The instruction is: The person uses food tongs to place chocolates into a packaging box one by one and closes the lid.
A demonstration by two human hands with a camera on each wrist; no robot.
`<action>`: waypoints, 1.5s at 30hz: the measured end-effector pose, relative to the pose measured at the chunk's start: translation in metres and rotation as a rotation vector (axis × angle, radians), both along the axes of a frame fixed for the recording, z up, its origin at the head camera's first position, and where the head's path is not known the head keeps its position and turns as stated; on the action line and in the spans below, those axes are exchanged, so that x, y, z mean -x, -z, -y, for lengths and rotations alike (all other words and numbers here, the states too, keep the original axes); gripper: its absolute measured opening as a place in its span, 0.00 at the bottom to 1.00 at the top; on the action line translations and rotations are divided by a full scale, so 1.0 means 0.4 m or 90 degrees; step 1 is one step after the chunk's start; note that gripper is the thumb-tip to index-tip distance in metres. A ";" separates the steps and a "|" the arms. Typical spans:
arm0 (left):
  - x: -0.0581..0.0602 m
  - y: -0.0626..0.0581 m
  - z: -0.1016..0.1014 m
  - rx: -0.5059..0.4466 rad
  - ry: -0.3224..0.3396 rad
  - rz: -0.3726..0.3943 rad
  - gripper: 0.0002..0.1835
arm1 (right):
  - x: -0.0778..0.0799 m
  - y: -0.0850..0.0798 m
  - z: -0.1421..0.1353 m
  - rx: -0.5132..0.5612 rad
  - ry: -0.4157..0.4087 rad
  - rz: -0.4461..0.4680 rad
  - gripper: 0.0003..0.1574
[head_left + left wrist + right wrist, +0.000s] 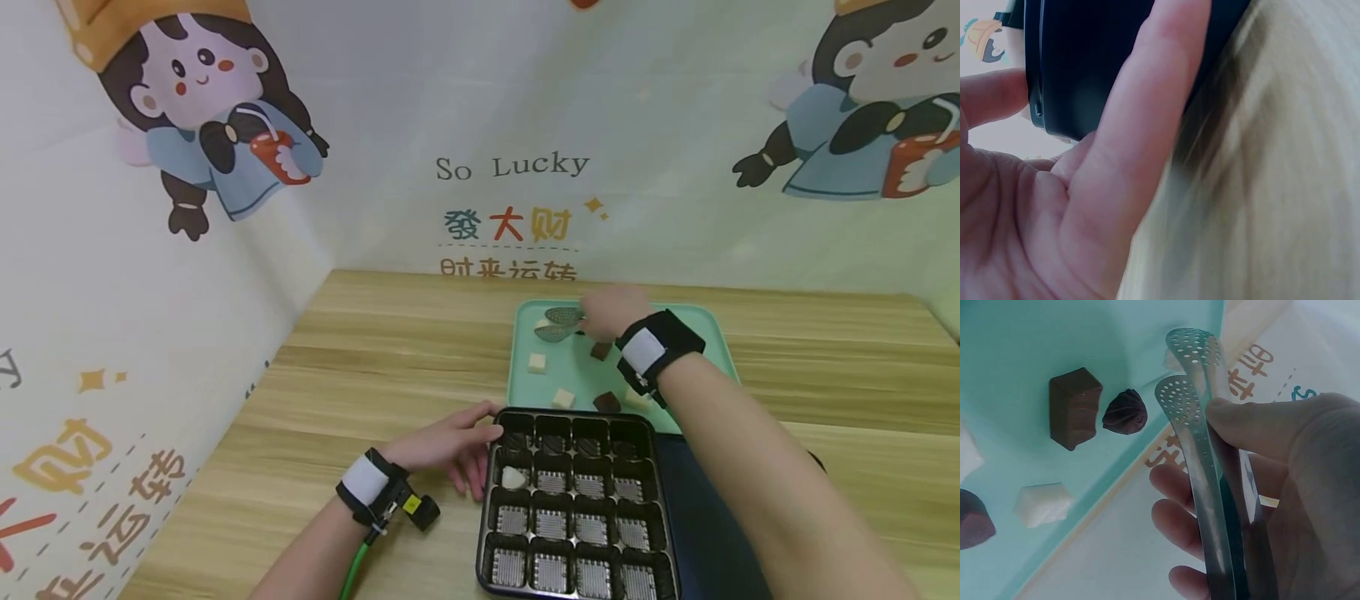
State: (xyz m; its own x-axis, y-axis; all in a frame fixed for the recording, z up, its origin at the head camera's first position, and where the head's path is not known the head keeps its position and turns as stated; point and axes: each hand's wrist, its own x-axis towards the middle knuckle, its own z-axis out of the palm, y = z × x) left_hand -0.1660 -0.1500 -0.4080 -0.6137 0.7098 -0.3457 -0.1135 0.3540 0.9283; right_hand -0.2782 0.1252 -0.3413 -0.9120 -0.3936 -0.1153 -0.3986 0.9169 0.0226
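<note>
My left hand (450,442) grips the upper left corner of a black compartment box (566,508), its thumb at the rim and the other fingers against the side. Dark chocolates (552,439) sit in the box's far row, and a white piece (513,477) lies in the leftmost compartment of the second row. Over the far part of a mint-green tray (720,333), my right hand (615,310) holds metal tongs (1200,419) with perforated tips. A white piece (1172,361) shows partly behind the tips; whether they touch it I cannot tell.
On the tray lie a brown chocolate block (1074,406), a dark ridged chocolate (1125,412) and several white pieces (537,362). A dark blue flat thing (708,525) lies right of the box. Behind the wooden table (397,333) hangs a printed cloth (660,217).
</note>
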 end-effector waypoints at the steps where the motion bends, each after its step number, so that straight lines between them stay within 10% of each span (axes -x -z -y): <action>1: 0.000 -0.001 -0.002 0.000 0.001 -0.001 0.23 | 0.003 -0.002 0.003 -0.006 -0.002 -0.003 0.16; 20: -0.009 -0.004 0.000 0.004 -0.005 -0.004 0.23 | -0.026 -0.032 0.007 -0.026 -0.052 -0.052 0.12; 36: -0.011 -0.009 0.001 0.007 -0.001 -0.007 0.22 | -0.333 -0.101 -0.106 0.017 -0.287 -0.218 0.18; 45: -0.003 -0.012 -0.002 0.014 0.000 -0.014 0.22 | -0.412 -0.096 -0.090 0.008 -0.362 -0.193 0.20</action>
